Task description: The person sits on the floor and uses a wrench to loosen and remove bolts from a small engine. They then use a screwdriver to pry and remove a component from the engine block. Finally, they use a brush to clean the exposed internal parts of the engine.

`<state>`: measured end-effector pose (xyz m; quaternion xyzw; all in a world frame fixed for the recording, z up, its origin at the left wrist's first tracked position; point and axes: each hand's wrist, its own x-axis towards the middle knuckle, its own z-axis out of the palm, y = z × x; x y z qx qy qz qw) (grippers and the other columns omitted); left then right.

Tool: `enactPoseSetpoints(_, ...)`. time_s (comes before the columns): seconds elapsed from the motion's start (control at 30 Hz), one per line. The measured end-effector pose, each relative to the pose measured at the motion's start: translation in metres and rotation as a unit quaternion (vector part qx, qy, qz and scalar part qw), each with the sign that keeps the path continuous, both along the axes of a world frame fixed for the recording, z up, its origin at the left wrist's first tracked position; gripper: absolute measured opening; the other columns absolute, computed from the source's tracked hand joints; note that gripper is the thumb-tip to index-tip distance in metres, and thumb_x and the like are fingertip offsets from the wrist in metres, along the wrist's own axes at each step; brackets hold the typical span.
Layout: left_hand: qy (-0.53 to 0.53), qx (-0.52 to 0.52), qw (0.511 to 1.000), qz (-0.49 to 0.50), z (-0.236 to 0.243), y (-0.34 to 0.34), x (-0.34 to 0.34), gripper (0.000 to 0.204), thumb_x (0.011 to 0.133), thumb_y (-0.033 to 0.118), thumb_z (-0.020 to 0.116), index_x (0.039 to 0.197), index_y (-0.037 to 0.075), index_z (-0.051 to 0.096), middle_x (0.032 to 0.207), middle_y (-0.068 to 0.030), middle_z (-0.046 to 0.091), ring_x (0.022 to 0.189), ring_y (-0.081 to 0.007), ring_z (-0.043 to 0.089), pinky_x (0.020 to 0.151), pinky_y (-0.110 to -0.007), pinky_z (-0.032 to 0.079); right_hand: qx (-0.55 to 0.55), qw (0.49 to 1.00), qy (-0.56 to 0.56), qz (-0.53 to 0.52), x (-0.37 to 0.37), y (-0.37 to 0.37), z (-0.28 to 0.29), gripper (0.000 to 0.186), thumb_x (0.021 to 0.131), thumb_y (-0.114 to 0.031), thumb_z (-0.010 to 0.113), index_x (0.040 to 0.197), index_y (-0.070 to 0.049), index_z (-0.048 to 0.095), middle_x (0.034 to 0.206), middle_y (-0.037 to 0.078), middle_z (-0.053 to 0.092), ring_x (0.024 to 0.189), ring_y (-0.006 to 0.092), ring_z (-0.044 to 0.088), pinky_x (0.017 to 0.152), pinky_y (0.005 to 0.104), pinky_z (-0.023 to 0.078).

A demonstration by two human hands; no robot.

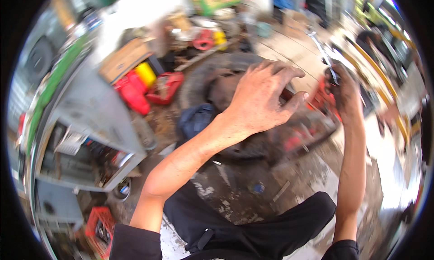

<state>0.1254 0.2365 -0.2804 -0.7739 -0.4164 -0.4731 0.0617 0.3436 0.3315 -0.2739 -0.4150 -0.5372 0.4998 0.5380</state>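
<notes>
My left hand [266,97] hangs over a jumble of dark, dirty parts [303,133] with some red on them, its fingers bent and its thumb apart from the index finger. My right hand [343,90], stained dark, grips a long silver wrench [323,49] that points up and away from me. A red object [318,97] is behind and beside that hand, partly hidden. Under my left forearm lie a blue cloth or bag [196,120] and a large dark tyre [194,86]. The picture is blurred around the hands.
A grey metal cabinet [95,111] stands at left, with red and yellow cases [133,92], a board [122,61] and clutter beside it. A red crate [99,224] sits low at left. Yellow rails [389,92] and metal items line the right. My legs [289,224] are bent below.
</notes>
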Motion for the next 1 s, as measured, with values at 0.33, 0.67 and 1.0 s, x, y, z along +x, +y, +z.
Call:
enactPoseSetpoints(0.33,0.159,-0.145,0.976,0.025,-0.104,0.070,0.234,0.049,0.085,0.040,0.070,0.118,0.004,0.066,0.112,-0.0164,0.068,0.109,-0.0354,0.062,0.095,-0.046,0.047,-0.210,0.961,-0.093,-0.155,0.233,0.004,-0.212,0.028,0.098,-0.027,0.046,0.088,-0.003,0.056,0.069,0.008,0.056,0.057,0.0177,0.055,0.051,0.0334,0.045)
enactPoseSetpoints(0.67,0.327,-0.138,0.911,0.208,-0.139,0.082,0.260,0.048,0.094,0.044,0.061,0.130,0.013,0.061,0.120,-0.0130,0.068,0.097,-0.0311,0.069,0.080,-0.042,0.056,-0.409,0.908,-0.068,-0.058,0.252,0.035,-0.429,0.024,0.081,-0.011,0.058,0.101,-0.001,0.067,0.081,0.008,0.064,0.069,0.0199,0.060,0.055,0.0356,0.051)
enactPoseSetpoints(1.0,0.405,-0.055,0.882,0.235,-0.141,0.083,0.262,0.045,0.093,0.038,0.067,0.130,0.012,0.064,0.121,-0.0124,0.069,0.095,-0.0261,0.071,0.078,-0.035,0.057,-0.329,0.922,-0.187,-0.083,0.200,0.117,-0.524,0.035,0.078,-0.016,0.067,0.110,-0.004,0.073,0.106,0.023,0.071,0.101,0.0360,0.069,0.089,0.0441,0.054)
